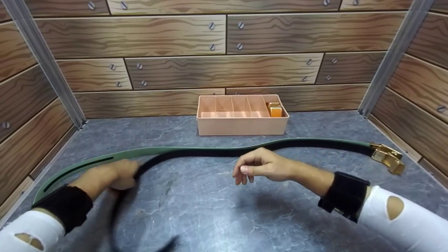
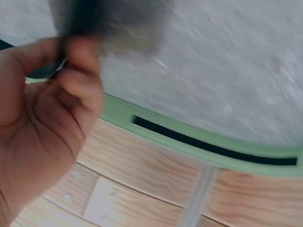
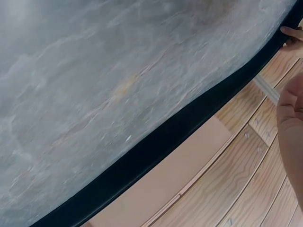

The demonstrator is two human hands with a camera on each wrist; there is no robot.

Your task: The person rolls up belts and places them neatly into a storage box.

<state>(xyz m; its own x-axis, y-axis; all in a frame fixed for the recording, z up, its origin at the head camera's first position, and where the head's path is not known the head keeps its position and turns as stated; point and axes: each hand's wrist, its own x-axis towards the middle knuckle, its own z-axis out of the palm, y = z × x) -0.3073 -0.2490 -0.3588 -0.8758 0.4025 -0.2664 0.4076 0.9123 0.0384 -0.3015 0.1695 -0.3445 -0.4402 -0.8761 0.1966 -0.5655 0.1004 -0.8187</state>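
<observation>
My left hand (image 1: pixel 119 173) grips a long black belt strap (image 1: pixel 208 152) between thumb and fingers. From that hand the strap curves down toward the near edge, blurred at its loose end. A green strap (image 1: pixel 134 152) with a narrow black strip along it lies against the black one, then parts from it and passes behind my left forearm. Both run rightward to a shiny gold buckle (image 1: pixel 388 158) at the far right. My right hand (image 1: pixel 262 165) hangs loosely curled and holds nothing, just in front of the strap's middle. In the left wrist view, the pinched part of the strap (image 2: pixel 85 19) is blurred.
Behind the straps, against the back wall, stands a peach divided box (image 1: pixel 241 126). A gold buckle piece (image 1: pixel 275 110) sits in its rightmost compartment. Wood-patterned panels (image 1: pixel 175 35) with grey corner posts (image 1: pixel 395 52) enclose the grey marbled tabletop (image 1: pixel 210 210) on three sides.
</observation>
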